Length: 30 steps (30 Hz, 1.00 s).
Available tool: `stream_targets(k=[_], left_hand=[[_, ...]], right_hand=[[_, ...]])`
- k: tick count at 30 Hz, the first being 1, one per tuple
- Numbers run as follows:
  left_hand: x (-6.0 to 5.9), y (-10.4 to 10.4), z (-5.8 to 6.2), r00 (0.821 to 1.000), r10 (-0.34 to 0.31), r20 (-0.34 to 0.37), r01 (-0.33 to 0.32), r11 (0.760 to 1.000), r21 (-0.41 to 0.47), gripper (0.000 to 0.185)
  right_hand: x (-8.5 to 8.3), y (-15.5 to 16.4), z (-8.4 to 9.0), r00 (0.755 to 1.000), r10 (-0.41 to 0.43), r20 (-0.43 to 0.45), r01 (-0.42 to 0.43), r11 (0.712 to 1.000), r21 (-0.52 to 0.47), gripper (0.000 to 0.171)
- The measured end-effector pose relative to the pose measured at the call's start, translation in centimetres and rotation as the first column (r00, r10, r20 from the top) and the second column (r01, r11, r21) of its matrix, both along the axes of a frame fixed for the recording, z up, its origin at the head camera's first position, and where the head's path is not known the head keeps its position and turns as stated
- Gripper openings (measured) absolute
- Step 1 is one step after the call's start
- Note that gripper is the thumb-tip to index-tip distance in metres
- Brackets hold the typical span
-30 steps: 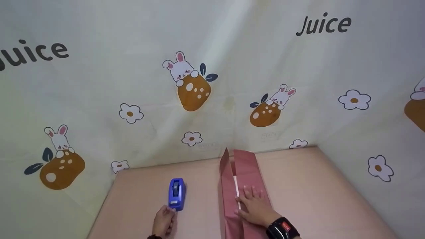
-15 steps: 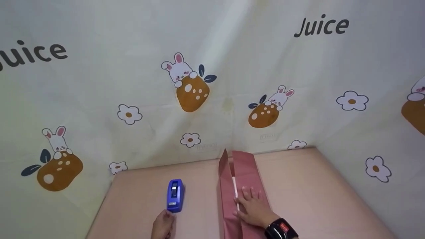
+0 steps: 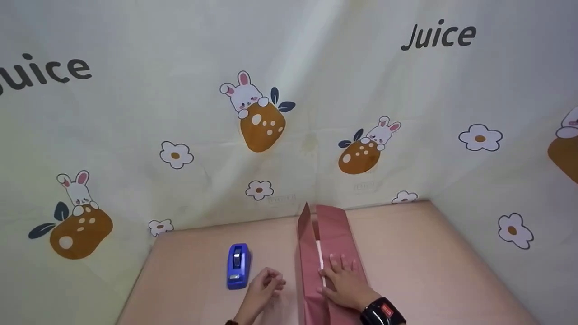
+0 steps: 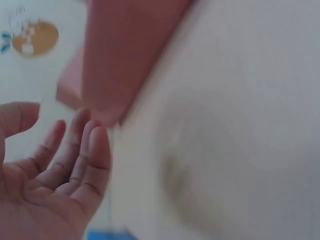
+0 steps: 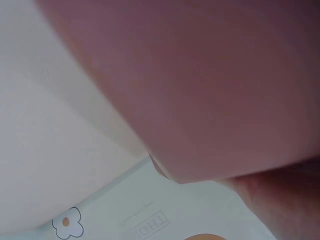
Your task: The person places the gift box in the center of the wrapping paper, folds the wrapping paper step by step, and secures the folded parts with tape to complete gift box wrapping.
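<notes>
Dusky pink paper (image 3: 334, 234) is folded lengthwise round something, with a white strip (image 3: 320, 255) showing in the gap between its two flaps. My right hand (image 3: 345, 282) lies on the right flap with fingers spread, thumb near the gap. Left of the paper, my left hand (image 3: 266, 284) hovers with loosely bent fingers. In the left wrist view, its thumb stands apart from the fingers (image 4: 95, 160); whether a bit of clear tape clings to them I cannot tell. A blue tape dispenser (image 3: 238, 266) stands on the table, to the left of that hand.
The table (image 3: 420, 253) has a pale pinkish top. Behind it and along its sides hangs a light cloth (image 3: 198, 90) printed with rabbits, fruit and flowers; the paper's far end reaches close to it. A black band (image 3: 383, 311) circles the right wrist.
My left hand has left the front end of the tape dispenser and moved right, towards the pink paper. The right hand stays in place on the flap.
</notes>
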State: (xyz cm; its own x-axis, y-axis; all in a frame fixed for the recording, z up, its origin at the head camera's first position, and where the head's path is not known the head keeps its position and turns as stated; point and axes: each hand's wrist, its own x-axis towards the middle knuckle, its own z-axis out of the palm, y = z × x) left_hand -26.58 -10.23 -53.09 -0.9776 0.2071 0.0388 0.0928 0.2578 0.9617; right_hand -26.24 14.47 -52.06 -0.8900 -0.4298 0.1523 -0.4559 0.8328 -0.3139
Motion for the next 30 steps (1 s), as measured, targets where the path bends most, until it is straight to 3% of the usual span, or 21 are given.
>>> stream_targets(k=[3,6,9,13,16,19,24,27,30], left_hand=[[-0.3,3.0,0.8,0.984,-0.04,-0.172,0.027,0.997,-0.078,0.029],[-0.8,5.5,0.5,0.944,-0.097,-0.316,0.03,0.977,-0.209,0.026],[-1.0,7.2,0.7,0.934,-0.132,-0.333,0.019,0.947,-0.322,0.032],[-1.2,8.4,1.0,0.948,-0.099,-0.304,-0.036,0.912,-0.409,0.041],[-1.4,8.8,1.2,0.947,-0.114,-0.3,-0.035,0.893,-0.448,0.043],[-1.6,9.0,1.3,0.929,-0.177,-0.325,-0.009,0.868,-0.496,0.043],[-1.5,9.3,1.3,0.891,-0.258,-0.375,-0.021,0.8,-0.599,0.043],[-1.5,9.5,1.3,0.894,-0.25,-0.371,-0.046,0.774,-0.632,0.044],[-1.6,9.6,1.4,0.903,-0.222,-0.369,-0.071,0.768,-0.636,0.043]], right_hand=[[0.0,0.1,-0.1,1.0,-0.005,-0.009,0.005,1.0,0.003,0.054],[0.0,0.1,-0.1,1.0,-0.013,-0.015,0.013,1.0,0.008,0.054],[0.0,0.1,-0.2,1.0,-0.016,-0.014,0.016,1.0,0.008,0.058],[0.2,0.0,-0.3,1.0,-0.018,-0.023,0.019,1.0,0.008,0.065],[0.3,0.0,-0.4,0.999,-0.026,-0.027,0.026,1.0,0.014,0.065],[0.3,0.0,-0.6,0.999,-0.027,-0.022,0.027,1.0,0.015,0.065],[0.3,0.0,-0.5,1.0,-0.009,0.0,0.009,1.0,-0.004,0.064],[0.3,0.2,-0.5,1.0,0.01,0.014,-0.01,1.0,-0.017,0.063],[0.2,0.6,-0.3,0.999,0.042,0.032,-0.04,0.997,-0.058,0.061]])
